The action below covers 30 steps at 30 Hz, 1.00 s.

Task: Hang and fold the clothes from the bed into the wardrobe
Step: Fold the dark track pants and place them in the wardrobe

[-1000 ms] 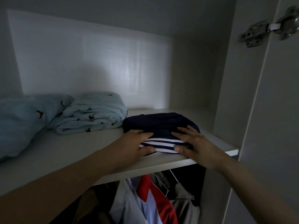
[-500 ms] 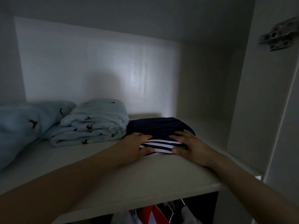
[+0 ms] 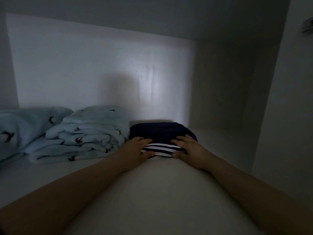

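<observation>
Two hands work on one wide wardrobe shelf (image 3: 152,192), the largest thing in view. It is pale and runs away to the white back panel (image 3: 84,65). The light is dim.

Toward nine o'clock lies a loose light-blue blanket (image 3: 25,126) with small dark figures. Just beside it, at about ten o'clock from the middle of the shelf, sits a folded light-blue bundle (image 3: 88,133) of the same cloth. Both lie deep on the shelf, probably so that the front stays free.

At three o'clock of this bundle, touching it or nearly so, is the folded navy garment (image 3: 160,131), the thing of the task. Its white stripes face the person, and it lies flat on the shelf, near the back panel. I judge that it is set close to the bundle to make one neat row and to save room at its three o'clock side.

The left hand (image 3: 135,150) takes the garment's front edge at its seven o'clock corner, fingers on top and thumb low against the stripes. The right hand (image 3: 188,150) grasps the five o'clock corner in the same way. Holding both corners likely keeps the folds together, so that the pile does not open.

A metal hinge (image 3: 308,26) shows at two o'clock, cut by the picture's edge.
</observation>
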Available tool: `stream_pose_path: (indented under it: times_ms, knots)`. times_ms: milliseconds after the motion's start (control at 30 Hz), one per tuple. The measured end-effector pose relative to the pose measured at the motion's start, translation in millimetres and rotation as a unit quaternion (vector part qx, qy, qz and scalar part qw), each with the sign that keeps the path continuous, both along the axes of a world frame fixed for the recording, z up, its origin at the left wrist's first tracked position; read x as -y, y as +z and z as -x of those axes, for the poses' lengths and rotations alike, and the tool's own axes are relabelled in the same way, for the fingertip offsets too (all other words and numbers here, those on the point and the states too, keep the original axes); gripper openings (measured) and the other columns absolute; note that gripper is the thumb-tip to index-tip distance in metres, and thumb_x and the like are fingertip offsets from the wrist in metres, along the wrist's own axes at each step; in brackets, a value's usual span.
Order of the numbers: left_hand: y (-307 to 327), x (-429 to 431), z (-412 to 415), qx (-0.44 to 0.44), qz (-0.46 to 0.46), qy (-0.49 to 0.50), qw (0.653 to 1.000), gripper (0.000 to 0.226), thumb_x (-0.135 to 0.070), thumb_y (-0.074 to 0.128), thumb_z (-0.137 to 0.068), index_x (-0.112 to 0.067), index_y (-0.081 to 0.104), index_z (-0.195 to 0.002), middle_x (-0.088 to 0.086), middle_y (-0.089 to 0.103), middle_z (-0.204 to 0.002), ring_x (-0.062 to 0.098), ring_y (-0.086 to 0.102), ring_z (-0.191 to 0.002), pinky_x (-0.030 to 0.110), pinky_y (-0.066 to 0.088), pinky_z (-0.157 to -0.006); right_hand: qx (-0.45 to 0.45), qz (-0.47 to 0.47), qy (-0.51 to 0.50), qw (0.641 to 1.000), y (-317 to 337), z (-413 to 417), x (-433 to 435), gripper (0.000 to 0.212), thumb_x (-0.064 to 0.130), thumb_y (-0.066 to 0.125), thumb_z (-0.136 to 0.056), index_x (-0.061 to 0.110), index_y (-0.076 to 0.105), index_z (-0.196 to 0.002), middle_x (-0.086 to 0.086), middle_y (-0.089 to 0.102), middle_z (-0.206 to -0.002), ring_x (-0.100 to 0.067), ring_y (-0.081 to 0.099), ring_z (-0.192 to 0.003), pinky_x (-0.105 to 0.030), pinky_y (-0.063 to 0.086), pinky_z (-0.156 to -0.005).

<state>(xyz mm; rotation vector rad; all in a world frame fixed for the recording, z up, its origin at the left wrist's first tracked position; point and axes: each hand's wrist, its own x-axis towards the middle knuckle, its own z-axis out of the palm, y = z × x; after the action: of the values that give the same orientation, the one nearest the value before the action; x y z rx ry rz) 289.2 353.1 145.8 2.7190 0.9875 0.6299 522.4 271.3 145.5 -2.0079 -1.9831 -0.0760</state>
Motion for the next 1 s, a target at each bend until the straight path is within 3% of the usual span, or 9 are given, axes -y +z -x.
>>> stream_pose_path:
  times_ms: [267,533,767,867,933,1000]
  knots:
    - [-8.5,-24.2,-21.9,0.028,-0.004,0.064,0.998,0.061,-0.044,0.047,-0.096,-0.021,0.029,-0.149,0.009,0.021,-0.157,0.021,0.02,-0.144,0.028,0.017,-0.117,-0.004,-0.003,-0.001,1.0,-0.1,-13.1,-30.8,0.058,0.05,0.047,-0.096,0.035,0.029,-0.149,0.005,0.019,-0.16,-0.02,0.003,-0.149,-0.055,0.015,-0.117]
    - [-14.8,-32.7,-23.3,0.052,-0.019,0.086,0.995,0.06,-0.038,0.045,-0.099,-0.02,0.022,-0.151,0.009,0.018,-0.158,0.02,0.017,-0.145,0.026,0.013,-0.116,0.005,-0.002,-0.004,1.0,-3.0,-18.2,-52.5,0.058,0.051,0.046,-0.097,0.036,0.028,-0.15,0.005,0.017,-0.16,-0.02,0.001,-0.149,-0.055,0.015,-0.117]
    - [-14.3,-31.0,-18.4,0.056,-0.054,0.089,0.993,0.06,-0.037,0.047,-0.098,-0.021,0.023,-0.151,0.01,0.019,-0.157,0.021,0.02,-0.144,0.026,0.014,-0.116,-0.011,-0.024,-0.011,1.0,-3.2,-12.2,-55.1,0.058,0.048,0.047,-0.097,0.035,0.028,-0.15,0.004,0.014,-0.162,-0.018,0.0,-0.149,-0.055,0.001,-0.118]
    - [-16.5,-25.0,-16.3,0.078,-0.067,0.076,0.992,0.058,-0.033,0.05,-0.098,-0.02,0.028,-0.149,0.01,0.023,-0.156,0.021,0.022,-0.143,0.026,0.014,-0.116,0.031,-0.1,-0.031,0.994,-4.0,-9.9,-50.3,0.06,0.045,0.056,-0.093,0.028,0.037,-0.148,-0.003,0.029,-0.155,-0.02,0.021,-0.144,-0.042,0.016,-0.118]
    - [-16.2,-20.4,-16.3,0.089,-0.086,0.061,0.99,0.056,-0.03,0.051,-0.097,-0.018,0.032,-0.148,0.01,0.026,-0.155,0.021,0.025,-0.142,0.024,0.014,-0.115,0.068,-0.155,-0.046,0.984,-3.5,-8.6,-46.2,0.057,0.044,0.062,-0.087,0.024,0.048,-0.138,-0.003,0.045,-0.135,-0.022,0.038,-0.128,-0.031,0.031,-0.104]
    - [-14.3,-18.1,-16.8,0.095,-0.113,0.036,0.988,0.05,-0.024,0.054,-0.096,-0.015,0.04,-0.143,0.011,0.033,-0.151,0.022,0.033,-0.139,0.022,0.018,-0.114,0.057,-0.158,-0.035,0.985,-3.3,-7.9,-43.7,0.046,0.039,0.064,-0.087,0.021,0.054,-0.129,-0.003,0.05,-0.121,-0.022,0.048,-0.114,-0.028,0.036,-0.087]
